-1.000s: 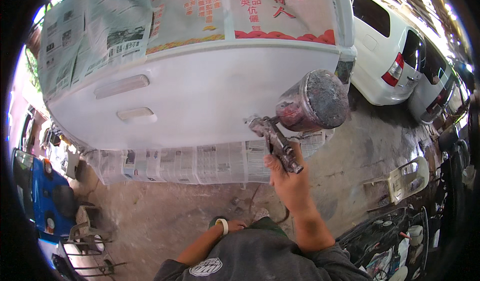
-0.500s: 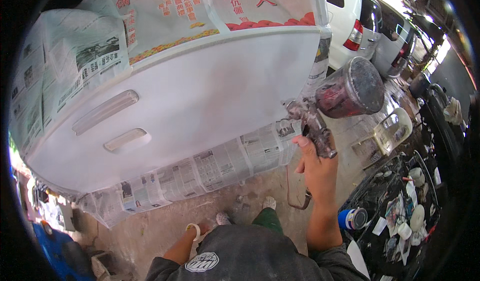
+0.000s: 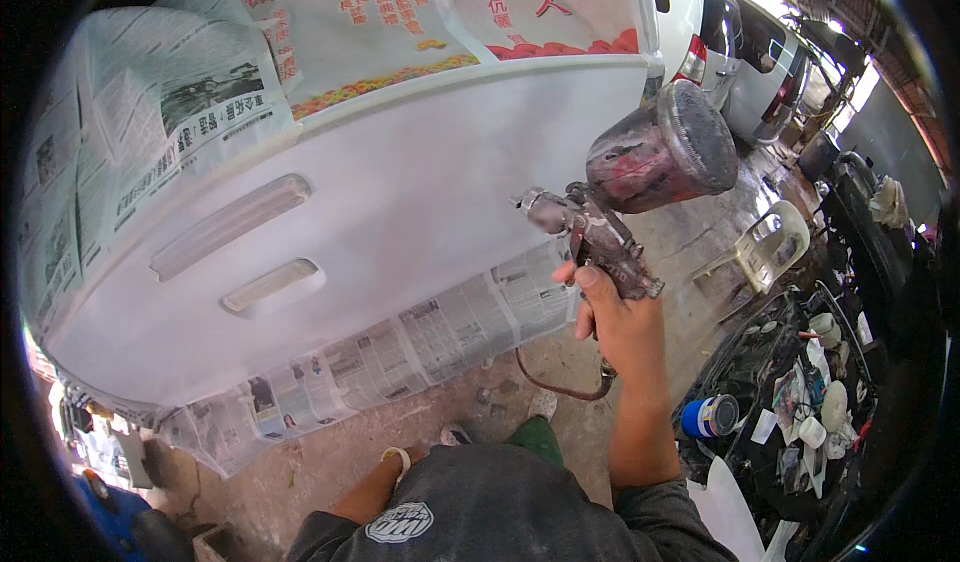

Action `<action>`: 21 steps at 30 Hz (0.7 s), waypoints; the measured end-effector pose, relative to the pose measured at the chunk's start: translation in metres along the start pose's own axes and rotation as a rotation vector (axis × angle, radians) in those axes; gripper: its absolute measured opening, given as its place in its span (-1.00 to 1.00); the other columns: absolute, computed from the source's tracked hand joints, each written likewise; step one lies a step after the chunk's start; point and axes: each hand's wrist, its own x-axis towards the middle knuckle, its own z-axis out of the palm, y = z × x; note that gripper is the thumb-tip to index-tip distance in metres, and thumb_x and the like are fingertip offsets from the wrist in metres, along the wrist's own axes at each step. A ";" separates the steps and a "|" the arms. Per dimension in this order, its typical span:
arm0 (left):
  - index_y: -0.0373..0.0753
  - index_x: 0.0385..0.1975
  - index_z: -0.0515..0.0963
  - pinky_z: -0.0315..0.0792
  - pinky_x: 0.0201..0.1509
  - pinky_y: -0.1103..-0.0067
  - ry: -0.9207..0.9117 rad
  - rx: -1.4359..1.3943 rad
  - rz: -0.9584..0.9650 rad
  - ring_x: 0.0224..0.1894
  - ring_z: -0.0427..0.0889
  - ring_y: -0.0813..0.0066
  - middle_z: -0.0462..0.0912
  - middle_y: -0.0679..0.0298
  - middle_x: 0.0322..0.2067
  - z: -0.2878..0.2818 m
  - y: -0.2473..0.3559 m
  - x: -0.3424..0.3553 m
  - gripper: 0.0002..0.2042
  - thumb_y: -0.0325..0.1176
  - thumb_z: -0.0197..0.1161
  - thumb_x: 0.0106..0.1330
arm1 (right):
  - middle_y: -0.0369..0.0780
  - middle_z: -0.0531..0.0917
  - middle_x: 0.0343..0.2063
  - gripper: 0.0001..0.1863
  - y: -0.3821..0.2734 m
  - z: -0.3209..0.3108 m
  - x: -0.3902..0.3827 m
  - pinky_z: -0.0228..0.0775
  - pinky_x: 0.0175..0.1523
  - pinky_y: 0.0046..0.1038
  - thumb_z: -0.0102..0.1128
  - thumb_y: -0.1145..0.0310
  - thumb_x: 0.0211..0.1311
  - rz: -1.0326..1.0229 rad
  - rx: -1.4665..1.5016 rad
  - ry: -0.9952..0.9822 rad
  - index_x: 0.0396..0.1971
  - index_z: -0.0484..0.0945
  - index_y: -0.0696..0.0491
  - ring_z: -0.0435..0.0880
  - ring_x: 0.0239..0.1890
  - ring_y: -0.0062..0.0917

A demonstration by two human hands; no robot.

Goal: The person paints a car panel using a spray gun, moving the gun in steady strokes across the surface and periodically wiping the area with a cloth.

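Observation:
My right hand is wrapped round the handle of a paint spray gun, thumb at its back. A large paint-stained cup tilts on top of the gun, and a hose hangs below. The nozzle faces a white vehicle panel, a short way off its right part. Grey smudgy shading shows on the panel's middle and upper right. Low by my body, my left hand shows only in part beside a pale wristband; its fingers are hidden behind my dark shirt.
Newspaper masking runs along the panel's lower edge, and printed sheets cover the area above. At right stand a plastic chair, a blue can and a cluttered dark surface. Light-coloured vehicles are parked at the far right.
My right hand has moved left along the panel with the spray gun, and the cup has shifted left too. The hose swings further left. My view has turned slightly.

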 end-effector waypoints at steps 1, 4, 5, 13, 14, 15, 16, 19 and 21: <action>-0.24 -0.11 0.66 0.45 0.14 0.22 0.003 -0.096 -0.057 0.05 0.62 0.03 0.65 -0.01 0.01 0.000 0.004 0.001 -0.70 -0.28 0.08 0.30 | -0.32 0.60 -0.49 -0.69 -0.003 0.000 0.000 0.22 -0.63 -0.62 0.28 0.23 0.31 0.008 0.024 -0.006 -0.11 0.52 0.12 0.39 -0.70 -0.75; -0.25 -0.09 0.66 0.44 0.14 0.22 -0.103 -0.030 -0.092 0.06 0.61 0.04 0.64 -0.01 0.02 -0.006 0.009 0.001 -0.69 -0.27 0.08 0.30 | -0.34 0.57 -0.51 -0.70 -0.004 -0.004 0.005 0.17 -0.64 -0.63 0.28 0.24 0.31 0.016 0.026 0.036 -0.08 0.52 0.09 0.35 -0.71 -0.78; -0.25 -0.09 0.65 0.44 0.14 0.22 -0.130 -0.002 -0.091 0.06 0.61 0.04 0.64 -0.01 0.02 -0.008 0.007 -0.001 -0.69 -0.27 0.07 0.31 | -0.33 0.56 -0.51 -0.71 -0.002 -0.007 0.007 0.18 -0.64 -0.63 0.25 0.19 0.33 0.015 -0.018 0.065 -0.16 0.52 0.10 0.36 -0.72 -0.76; -0.27 -0.06 0.64 0.42 0.16 0.21 -0.231 0.118 -0.100 0.09 0.60 0.07 0.63 0.00 0.04 -0.015 -0.015 -0.020 -0.66 -0.25 0.06 0.32 | -0.33 0.56 -0.53 -0.62 0.005 -0.020 0.012 0.23 -0.64 -0.61 0.15 0.08 0.39 0.009 -0.174 0.311 -0.41 0.54 0.13 0.39 -0.75 -0.71; -0.27 -0.05 0.64 0.42 0.16 0.21 -0.236 0.121 -0.100 0.09 0.60 0.07 0.63 0.00 0.04 -0.014 -0.015 -0.021 -0.66 -0.24 0.06 0.32 | -0.33 0.57 -0.52 -0.62 0.004 -0.021 0.011 0.23 -0.64 -0.61 0.15 0.08 0.39 -0.014 -0.185 0.330 -0.40 0.55 0.14 0.40 -0.75 -0.71; -0.27 -0.05 0.64 0.42 0.16 0.21 -0.240 0.118 -0.101 0.09 0.60 0.07 0.63 0.00 0.05 -0.013 -0.015 -0.022 -0.66 -0.24 0.06 0.32 | -0.33 0.59 -0.50 -0.62 0.003 -0.023 0.010 0.23 -0.64 -0.61 0.14 0.08 0.39 -0.037 -0.196 0.349 -0.40 0.56 0.14 0.40 -0.75 -0.71; -0.27 -0.04 0.64 0.42 0.16 0.21 -0.242 0.114 -0.101 0.10 0.59 0.08 0.63 0.00 0.05 -0.013 -0.013 -0.022 -0.65 -0.24 0.06 0.33 | -0.32 0.63 -0.47 -0.62 0.001 -0.023 0.008 0.23 -0.64 -0.61 0.14 0.09 0.39 -0.018 -0.203 0.366 -0.39 0.58 0.14 0.42 -0.75 -0.71; -0.28 -0.03 0.63 0.41 0.17 0.21 -0.241 0.101 -0.099 0.11 0.59 0.08 0.62 0.01 0.06 -0.014 -0.007 -0.024 -0.64 -0.23 0.05 0.33 | -0.32 0.62 -0.47 -0.65 0.003 -0.023 0.006 0.22 -0.64 -0.62 0.15 0.11 0.39 -0.046 -0.226 0.384 -0.28 0.57 0.14 0.40 -0.74 -0.72; -0.28 -0.02 0.63 0.41 0.17 0.21 -0.235 0.079 -0.092 0.11 0.59 0.09 0.62 0.01 0.06 -0.011 0.002 -0.026 -0.64 -0.22 0.05 0.34 | -0.32 0.60 -0.47 -0.69 0.009 -0.017 0.008 0.22 -0.64 -0.63 0.18 0.15 0.37 -0.044 -0.184 0.396 -0.22 0.54 0.14 0.39 -0.73 -0.73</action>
